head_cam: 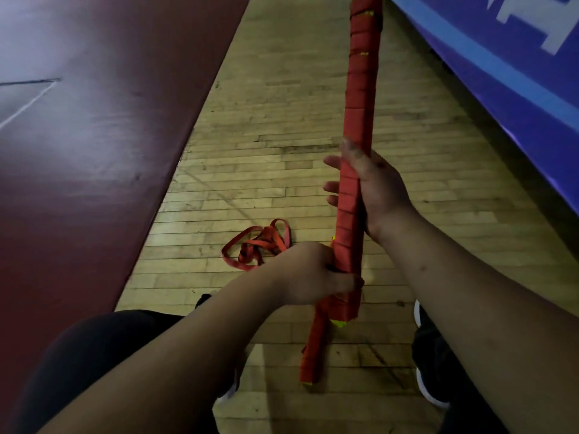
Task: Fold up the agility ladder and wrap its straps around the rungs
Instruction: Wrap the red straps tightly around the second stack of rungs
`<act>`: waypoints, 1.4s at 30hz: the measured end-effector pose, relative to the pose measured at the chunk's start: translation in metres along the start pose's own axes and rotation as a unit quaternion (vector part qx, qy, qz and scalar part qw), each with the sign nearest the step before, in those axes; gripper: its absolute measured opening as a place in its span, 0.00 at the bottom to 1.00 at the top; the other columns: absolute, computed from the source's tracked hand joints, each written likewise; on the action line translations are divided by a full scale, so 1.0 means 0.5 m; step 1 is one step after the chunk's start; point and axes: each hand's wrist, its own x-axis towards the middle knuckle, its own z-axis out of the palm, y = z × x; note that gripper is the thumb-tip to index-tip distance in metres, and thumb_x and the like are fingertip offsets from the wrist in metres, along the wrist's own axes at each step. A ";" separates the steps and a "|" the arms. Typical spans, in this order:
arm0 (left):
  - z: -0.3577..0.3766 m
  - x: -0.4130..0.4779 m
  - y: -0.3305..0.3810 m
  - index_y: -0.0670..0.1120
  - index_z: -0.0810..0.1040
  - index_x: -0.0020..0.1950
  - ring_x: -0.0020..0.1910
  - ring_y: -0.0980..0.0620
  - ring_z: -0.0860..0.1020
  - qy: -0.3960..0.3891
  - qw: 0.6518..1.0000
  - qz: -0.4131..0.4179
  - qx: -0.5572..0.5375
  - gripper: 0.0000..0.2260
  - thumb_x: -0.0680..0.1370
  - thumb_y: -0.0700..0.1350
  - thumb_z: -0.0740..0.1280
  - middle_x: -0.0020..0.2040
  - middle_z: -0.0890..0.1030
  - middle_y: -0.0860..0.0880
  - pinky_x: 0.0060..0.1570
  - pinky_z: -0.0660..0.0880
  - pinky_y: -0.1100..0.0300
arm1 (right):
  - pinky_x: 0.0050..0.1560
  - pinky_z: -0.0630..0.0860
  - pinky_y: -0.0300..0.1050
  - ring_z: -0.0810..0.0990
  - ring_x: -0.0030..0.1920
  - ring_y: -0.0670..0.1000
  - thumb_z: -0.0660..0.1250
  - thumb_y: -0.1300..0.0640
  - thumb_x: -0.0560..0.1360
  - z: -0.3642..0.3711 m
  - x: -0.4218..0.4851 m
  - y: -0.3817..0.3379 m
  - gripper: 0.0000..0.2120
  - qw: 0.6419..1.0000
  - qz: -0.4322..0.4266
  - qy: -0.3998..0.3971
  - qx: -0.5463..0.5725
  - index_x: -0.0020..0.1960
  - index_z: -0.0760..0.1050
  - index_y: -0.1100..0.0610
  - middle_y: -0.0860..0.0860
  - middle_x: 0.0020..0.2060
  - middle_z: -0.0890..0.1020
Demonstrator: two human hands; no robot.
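The folded agility ladder point(358, 98) is a long bundle of rungs wound in red strap, with yellow rung ends peeking out at the top and bottom. It stands nearly upright in front of me. My right hand point(374, 189) grips the bundle around its middle, fingers curled round the far side. My left hand point(313, 274) grips it lower down, thumb across the front. A short wrapped end point(313, 349) sticks out below my left hand. A loose heap of red strap point(257, 245) lies on the wooden floor, left of the bundle.
A dark red mat point(94, 151) borders the wooden floor point(266, 120) on the left. A blue padded wall or banner point(501, 57) runs along the right. My dark-clad knees and my shoes point(432, 364) are at the bottom of the view.
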 end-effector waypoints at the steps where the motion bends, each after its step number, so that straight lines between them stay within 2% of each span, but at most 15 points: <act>1: -0.009 -0.004 0.000 0.51 0.83 0.44 0.34 0.60 0.80 -0.018 1.000 0.010 -0.023 0.13 0.80 0.59 0.74 0.37 0.83 0.56 0.39 0.75 0.63 | 0.46 0.84 0.50 0.88 0.47 0.54 0.71 0.38 0.82 -0.006 0.000 -0.006 0.21 0.999 0.015 -0.021 0.037 0.66 0.81 0.52 0.50 0.58 0.89; 5: -0.044 -0.027 0.002 0.46 0.83 0.46 0.35 0.50 0.77 -0.149 0.982 0.066 -0.096 0.13 0.82 0.55 0.72 0.38 0.80 0.49 0.39 0.74 0.51 | 0.43 0.83 0.45 0.87 0.48 0.50 0.64 0.36 0.84 -0.026 -0.001 -0.022 0.29 0.975 0.061 -0.130 0.168 0.73 0.77 0.57 0.52 0.65 0.86; 8: -0.050 -0.045 0.016 0.47 0.81 0.46 0.33 0.52 0.74 -0.236 0.958 0.121 -0.107 0.09 0.84 0.49 0.71 0.38 0.77 0.48 0.37 0.70 0.53 | 0.39 0.81 0.39 0.85 0.43 0.45 0.65 0.37 0.80 -0.039 -0.011 -0.024 0.33 0.940 0.097 -0.234 0.229 0.78 0.75 0.55 0.47 0.62 0.87; 10: -0.049 -0.048 0.024 0.38 0.80 0.50 0.33 0.50 0.73 -0.260 0.947 0.141 -0.122 0.13 0.83 0.49 0.70 0.40 0.77 0.44 0.36 0.69 0.53 | 0.39 0.80 0.37 0.84 0.42 0.42 0.63 0.40 0.80 -0.045 -0.013 -0.028 0.32 0.914 0.103 -0.297 0.257 0.81 0.70 0.53 0.45 0.63 0.85; 12: -0.048 -0.048 0.028 0.32 0.78 0.53 0.34 0.46 0.72 -0.270 0.941 0.150 -0.139 0.20 0.82 0.51 0.70 0.41 0.77 0.42 0.35 0.69 0.53 | 0.40 0.81 0.37 0.84 0.44 0.42 0.60 0.45 0.84 -0.049 -0.010 -0.031 0.27 0.909 0.102 -0.312 0.256 0.82 0.68 0.51 0.46 0.67 0.83; 16: -0.049 -0.041 0.020 0.39 0.81 0.54 0.35 0.45 0.75 -0.261 0.950 0.129 -0.116 0.21 0.79 0.58 0.71 0.43 0.81 0.46 0.38 0.73 0.53 | 0.38 0.82 0.38 0.85 0.44 0.43 0.58 0.50 0.86 -0.048 -0.006 -0.027 0.25 0.920 0.100 -0.297 0.237 0.83 0.67 0.52 0.50 0.67 0.84; 20: -0.054 -0.029 0.007 0.50 0.85 0.54 0.34 0.55 0.77 -0.242 0.959 0.112 -0.101 0.08 0.82 0.54 0.73 0.44 0.81 0.45 0.36 0.75 0.56 | 0.37 0.81 0.39 0.85 0.43 0.44 0.64 0.52 0.82 -0.044 -0.005 -0.026 0.29 0.940 0.076 -0.270 0.195 0.82 0.69 0.54 0.53 0.67 0.84; 22: -0.053 -0.023 0.001 0.54 0.87 0.55 0.36 0.53 0.79 -0.208 0.970 0.092 -0.088 0.05 0.83 0.53 0.75 0.43 0.82 0.45 0.36 0.76 0.57 | 0.38 0.82 0.41 0.86 0.45 0.47 0.63 0.54 0.83 -0.041 -0.004 -0.030 0.26 0.953 0.070 -0.251 0.157 0.81 0.70 0.55 0.54 0.65 0.85; 24: -0.047 -0.016 -0.007 0.53 0.88 0.53 0.36 0.50 0.79 -0.161 0.982 0.062 -0.077 0.06 0.81 0.53 0.77 0.41 0.83 0.47 0.36 0.77 0.55 | 0.40 0.83 0.44 0.87 0.48 0.51 0.63 0.55 0.85 -0.035 -0.001 -0.029 0.23 0.968 0.069 -0.219 0.106 0.79 0.71 0.55 0.55 0.63 0.87; 29: -0.033 -0.001 -0.008 0.46 0.87 0.50 0.29 0.54 0.79 -0.087 0.996 -0.035 0.005 0.09 0.78 0.51 0.79 0.37 0.84 0.48 0.33 0.79 0.59 | 0.42 0.85 0.52 0.90 0.49 0.58 0.68 0.56 0.85 -0.010 0.003 0.002 0.15 0.994 0.046 -0.099 -0.014 0.71 0.75 0.53 0.57 0.56 0.89; 32: -0.020 0.001 0.001 0.44 0.85 0.44 0.29 0.52 0.79 -0.068 0.996 -0.062 0.022 0.10 0.80 0.50 0.75 0.32 0.81 0.49 0.32 0.78 0.59 | 0.42 0.87 0.53 0.91 0.44 0.56 0.71 0.54 0.84 0.001 0.005 0.027 0.09 0.996 0.005 -0.013 -0.089 0.63 0.77 0.50 0.54 0.50 0.90; 34: -0.005 -0.001 0.006 0.44 0.84 0.43 0.30 0.50 0.79 -0.064 0.995 -0.073 0.019 0.15 0.79 0.56 0.73 0.32 0.80 0.48 0.35 0.78 0.55 | 0.41 0.87 0.53 0.90 0.42 0.53 0.71 0.52 0.83 0.008 0.005 0.043 0.08 0.992 -0.017 0.024 -0.125 0.61 0.78 0.51 0.52 0.49 0.90; 37: 0.019 0.004 -0.002 0.47 0.85 0.45 0.32 0.52 0.83 -0.017 0.993 -0.085 0.086 0.26 0.77 0.71 0.69 0.35 0.85 0.49 0.43 0.85 0.55 | 0.39 0.86 0.49 0.90 0.41 0.51 0.71 0.49 0.84 0.018 0.006 0.056 0.10 0.988 -0.027 0.051 -0.146 0.62 0.77 0.51 0.51 0.49 0.89; 39: 0.022 0.009 -0.010 0.50 0.84 0.46 0.37 0.52 0.85 0.012 0.990 -0.066 0.124 0.25 0.79 0.72 0.67 0.38 0.86 0.49 0.47 0.86 0.52 | 0.39 0.87 0.50 0.91 0.42 0.50 0.72 0.48 0.83 0.019 0.006 0.054 0.11 0.988 -0.024 0.054 -0.145 0.62 0.77 0.51 0.51 0.50 0.89; 42: 0.003 0.003 -0.003 0.47 0.83 0.46 0.37 0.52 0.83 0.002 0.994 -0.027 0.107 0.24 0.81 0.68 0.68 0.39 0.84 0.48 0.38 0.77 0.59 | 0.41 0.88 0.55 0.91 0.42 0.52 0.74 0.46 0.82 0.015 0.007 0.042 0.14 0.989 -0.022 0.045 -0.138 0.61 0.79 0.53 0.52 0.50 0.89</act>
